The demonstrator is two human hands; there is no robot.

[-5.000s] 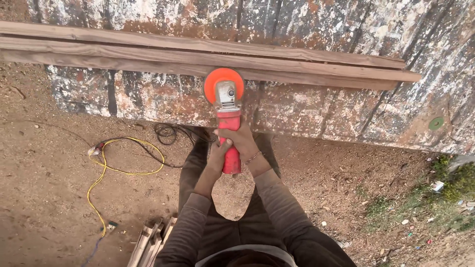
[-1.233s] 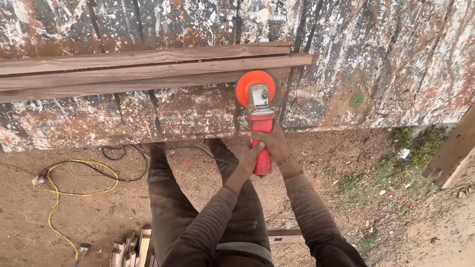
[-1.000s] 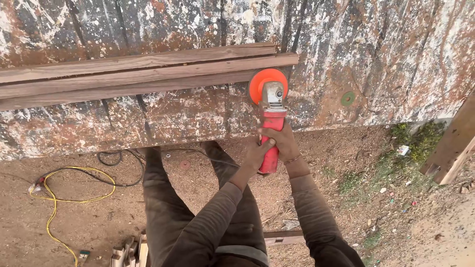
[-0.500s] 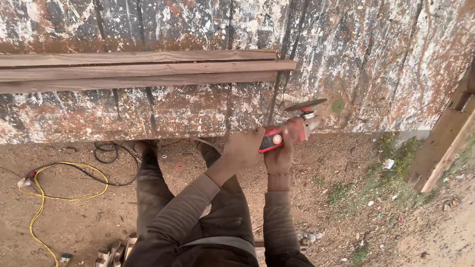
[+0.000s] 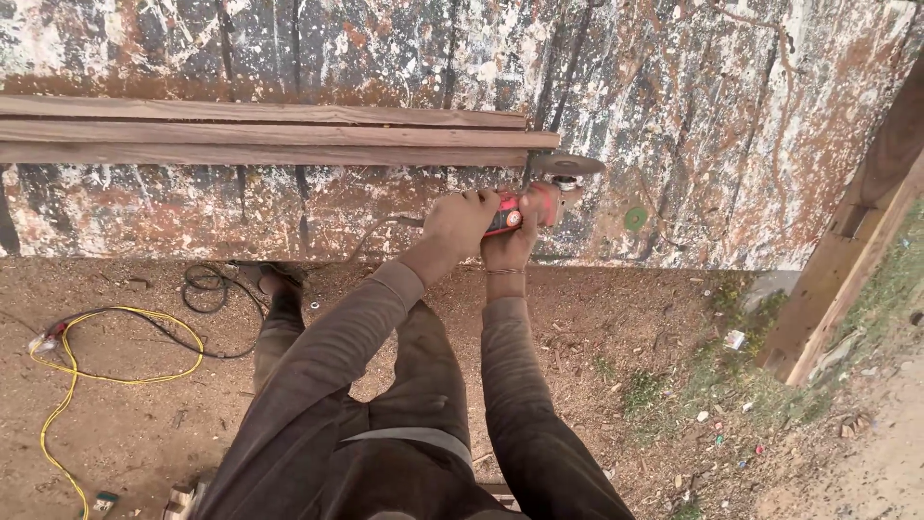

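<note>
A red angle grinder [image 5: 535, 199] lies sideways in both my hands, its grey disc [image 5: 566, 165] level at the right ends of the wooden planks [image 5: 260, 135]. My left hand [image 5: 460, 221] grips the rear of the red body. My right hand [image 5: 515, 241] holds it from below, nearer the head. The long planks rest on a paint-spattered, rusty slab surface [image 5: 693, 116], reaching from the left edge of view to the disc. A thin grey cord trails left from the tool.
A yellow cable [image 5: 72, 385] and a black cable [image 5: 207, 289] lie on the dirt ground at the left. A wooden post [image 5: 857, 241] leans at the right. Grass and small litter dot the ground near the post. A green disc [image 5: 635, 218] sits on the slab.
The grinder has travelled right along the planks to their ends and turned from upright with its orange disc facing me to sideways with the disc flat. My view shifted right.
</note>
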